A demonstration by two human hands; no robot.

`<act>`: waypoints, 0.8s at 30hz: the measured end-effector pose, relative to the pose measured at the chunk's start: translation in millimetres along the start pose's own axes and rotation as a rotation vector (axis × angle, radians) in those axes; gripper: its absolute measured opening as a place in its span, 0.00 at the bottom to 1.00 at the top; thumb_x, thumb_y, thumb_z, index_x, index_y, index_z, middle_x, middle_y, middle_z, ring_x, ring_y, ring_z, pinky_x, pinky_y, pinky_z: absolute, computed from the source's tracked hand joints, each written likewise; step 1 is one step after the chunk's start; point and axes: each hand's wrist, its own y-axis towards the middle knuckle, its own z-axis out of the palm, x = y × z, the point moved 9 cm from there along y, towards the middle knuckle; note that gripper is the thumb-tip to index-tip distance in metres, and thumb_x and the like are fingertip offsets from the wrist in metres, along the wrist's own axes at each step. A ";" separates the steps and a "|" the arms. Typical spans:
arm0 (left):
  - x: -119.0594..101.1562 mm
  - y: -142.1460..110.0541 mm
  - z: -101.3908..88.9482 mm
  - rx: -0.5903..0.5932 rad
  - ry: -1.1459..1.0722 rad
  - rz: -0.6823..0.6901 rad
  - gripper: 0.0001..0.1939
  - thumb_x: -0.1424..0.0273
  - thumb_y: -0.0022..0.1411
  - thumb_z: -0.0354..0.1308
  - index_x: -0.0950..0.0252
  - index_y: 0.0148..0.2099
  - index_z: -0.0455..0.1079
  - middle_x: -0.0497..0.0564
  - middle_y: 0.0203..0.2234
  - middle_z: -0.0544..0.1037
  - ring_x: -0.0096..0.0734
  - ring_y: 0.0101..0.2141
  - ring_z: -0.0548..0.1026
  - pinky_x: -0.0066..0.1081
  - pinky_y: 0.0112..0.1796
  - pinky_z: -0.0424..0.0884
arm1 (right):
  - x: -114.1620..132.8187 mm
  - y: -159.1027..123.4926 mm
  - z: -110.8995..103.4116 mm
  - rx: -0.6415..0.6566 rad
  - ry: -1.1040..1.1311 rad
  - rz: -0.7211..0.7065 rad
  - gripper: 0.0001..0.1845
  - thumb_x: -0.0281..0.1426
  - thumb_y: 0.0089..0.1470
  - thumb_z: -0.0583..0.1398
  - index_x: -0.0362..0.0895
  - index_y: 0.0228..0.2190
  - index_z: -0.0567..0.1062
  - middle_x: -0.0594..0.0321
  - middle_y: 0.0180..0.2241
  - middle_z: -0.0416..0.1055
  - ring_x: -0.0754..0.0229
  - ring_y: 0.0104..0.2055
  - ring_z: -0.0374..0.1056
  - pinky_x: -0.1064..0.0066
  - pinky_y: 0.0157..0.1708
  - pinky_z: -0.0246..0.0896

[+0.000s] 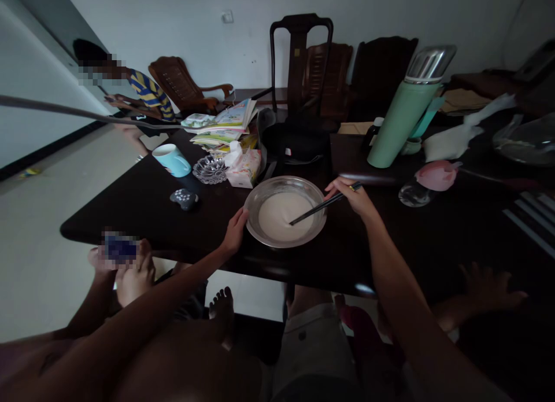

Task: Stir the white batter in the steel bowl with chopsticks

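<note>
A round metal bowl (318,231) stands near the front edge of the dark table (130,205). Pale, creamy batter (277,214) fills part of it. My left hand (236,228) grips the bowl's left rim, fingers on the outer wall. Over the right rim, my right hand (351,195) is closed around dark chopsticks (323,205). Their tips dip into the batter near its middle, where the surface shows a small swirl.
Behind the bowl stand a tissue pack (245,169), a glass dish (210,169), a blue mug (171,160) and stacked books (229,124). A green thermos (394,121) and pink-lidded jar (433,179) are rightward. People sit at both sides; one's hand (494,286) rests at right.
</note>
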 end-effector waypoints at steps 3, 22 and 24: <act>0.9 0.2 1.1 0.012 -0.036 -0.004 0.37 0.46 0.55 0.58 0.70 0.56 0.71 0.58 0.53 0.75 0.49 0.56 0.68 0.41 0.57 0.61 | 1.6 0.0 12.8 0.100 -0.005 -0.006 0.22 0.50 0.57 0.57 0.47 0.31 0.80 0.61 0.26 0.79 0.55 0.32 0.75 0.66 0.34 0.65; -5.8 -3.2 -0.1 0.030 0.001 -0.007 0.37 0.43 0.54 0.57 0.69 0.54 0.73 0.58 0.52 0.76 0.50 0.56 0.68 0.44 0.59 0.59 | -7.5 1.5 0.6 -0.026 0.021 0.019 0.22 0.52 0.57 0.57 0.47 0.29 0.78 0.62 0.25 0.79 0.55 0.30 0.74 0.64 0.36 0.67; -5.0 -3.0 -1.1 0.023 -0.003 -0.009 0.38 0.43 0.54 0.57 0.69 0.54 0.73 0.59 0.53 0.75 0.51 0.57 0.68 0.44 0.59 0.58 | -6.8 1.3 8.3 0.033 0.032 0.018 0.23 0.52 0.57 0.57 0.47 0.29 0.79 0.62 0.25 0.79 0.55 0.29 0.74 0.64 0.35 0.67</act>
